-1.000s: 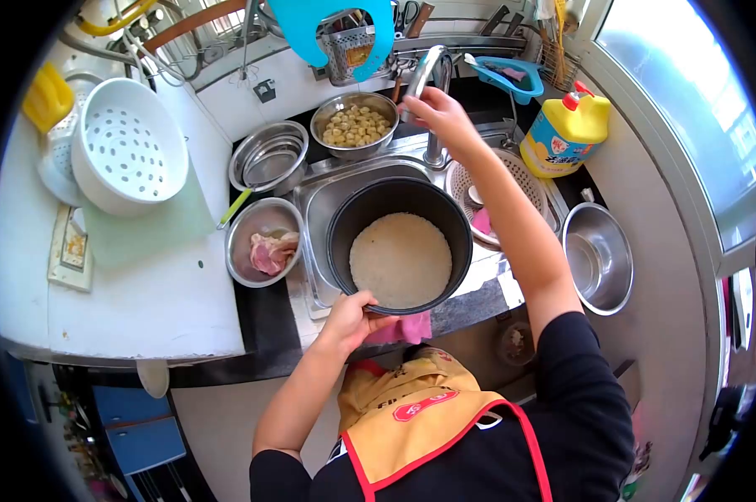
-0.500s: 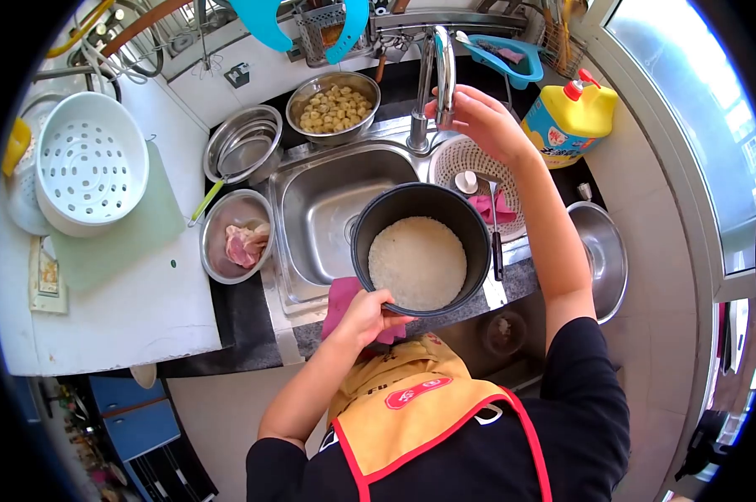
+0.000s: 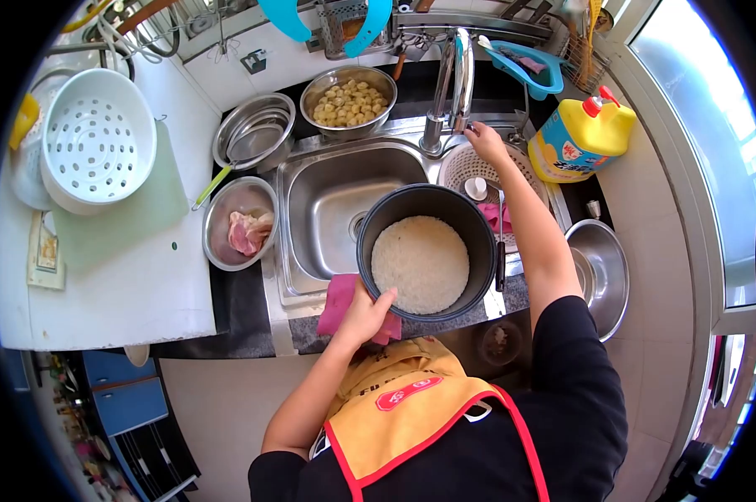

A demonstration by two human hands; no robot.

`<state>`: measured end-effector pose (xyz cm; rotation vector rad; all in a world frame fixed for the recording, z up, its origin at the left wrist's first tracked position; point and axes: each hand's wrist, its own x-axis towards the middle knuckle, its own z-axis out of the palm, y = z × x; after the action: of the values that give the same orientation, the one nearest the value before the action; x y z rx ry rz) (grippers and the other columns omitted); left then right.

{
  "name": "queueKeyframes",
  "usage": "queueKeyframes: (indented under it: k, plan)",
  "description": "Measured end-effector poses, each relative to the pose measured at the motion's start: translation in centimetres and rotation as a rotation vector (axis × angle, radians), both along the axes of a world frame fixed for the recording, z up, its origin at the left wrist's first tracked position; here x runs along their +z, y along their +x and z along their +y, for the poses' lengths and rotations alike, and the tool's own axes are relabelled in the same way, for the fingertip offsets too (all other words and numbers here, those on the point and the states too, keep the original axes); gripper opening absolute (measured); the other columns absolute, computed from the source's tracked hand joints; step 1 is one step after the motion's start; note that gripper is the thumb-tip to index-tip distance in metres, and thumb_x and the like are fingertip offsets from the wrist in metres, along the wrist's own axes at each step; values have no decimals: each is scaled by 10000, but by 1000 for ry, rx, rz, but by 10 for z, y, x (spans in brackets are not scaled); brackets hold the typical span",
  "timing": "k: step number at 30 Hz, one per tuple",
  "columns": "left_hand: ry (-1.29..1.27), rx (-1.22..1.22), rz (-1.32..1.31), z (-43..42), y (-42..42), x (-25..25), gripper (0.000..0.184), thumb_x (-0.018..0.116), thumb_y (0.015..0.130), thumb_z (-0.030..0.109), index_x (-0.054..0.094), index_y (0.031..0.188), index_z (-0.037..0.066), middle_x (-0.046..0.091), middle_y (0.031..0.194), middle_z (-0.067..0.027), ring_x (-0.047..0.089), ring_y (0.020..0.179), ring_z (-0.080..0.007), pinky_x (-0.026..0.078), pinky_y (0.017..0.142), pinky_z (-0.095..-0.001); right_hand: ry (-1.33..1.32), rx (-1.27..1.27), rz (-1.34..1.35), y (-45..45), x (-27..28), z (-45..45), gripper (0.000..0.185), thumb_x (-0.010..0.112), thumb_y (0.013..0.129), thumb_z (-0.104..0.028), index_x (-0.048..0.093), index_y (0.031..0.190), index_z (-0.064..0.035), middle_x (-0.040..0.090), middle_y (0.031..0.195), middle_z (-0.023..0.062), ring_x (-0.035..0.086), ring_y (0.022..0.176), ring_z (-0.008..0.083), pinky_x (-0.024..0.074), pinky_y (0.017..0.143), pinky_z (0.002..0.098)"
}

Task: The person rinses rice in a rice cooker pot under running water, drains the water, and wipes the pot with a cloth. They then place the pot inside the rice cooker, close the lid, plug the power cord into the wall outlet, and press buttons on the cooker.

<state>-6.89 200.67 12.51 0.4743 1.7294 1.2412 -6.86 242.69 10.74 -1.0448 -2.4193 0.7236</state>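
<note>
A dark inner pot with white rice in it is tilted toward me at the front edge of the sink. My left hand grips its near-left rim, thumb inside and fingers outside. Over the right part of the sink, my right hand has its fingers curled together against the spout end of the faucet; the far fingertips are partly hidden. No water shows at the spout. A pink cloth lies below my left hand.
Left of the sink stand a bowl of raw meat and stacked steel bowls. A bowl of pale yellow chunks is behind. To the right are a perforated basket, a yellow detergent jug and a steel basin.
My right hand has gone from spread fingers behind the spout to curled fingers at its end. My left thumb now lies further inside the pot's rim. The view has shifted slightly.
</note>
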Motion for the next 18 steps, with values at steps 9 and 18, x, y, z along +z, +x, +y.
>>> queueKeyframes:
  k: [9, 18]
  plan:
    - [192, 106, 109, -2, 4, -15, 462, 491, 854, 149, 322, 1248, -21, 446, 1179, -122, 432, 1079, -203, 325, 947, -305, -233, 48, 95, 1, -25, 24, 240, 504, 830, -159, 596, 953, 25, 642, 795, 113, 597, 692, 182, 467, 646, 299]
    - [208, 16, 206, 0, -2, -11, 527, 486, 803, 97, 261, 1258, -46, 377, 1215, -190, 398, 1136, -264, 313, 972, -339, -222, 74, 43, -1, -38, 47, 292, 497, 842, -147, 548, 1072, 25, 646, 868, 103, 609, 745, 175, 480, 638, 285]
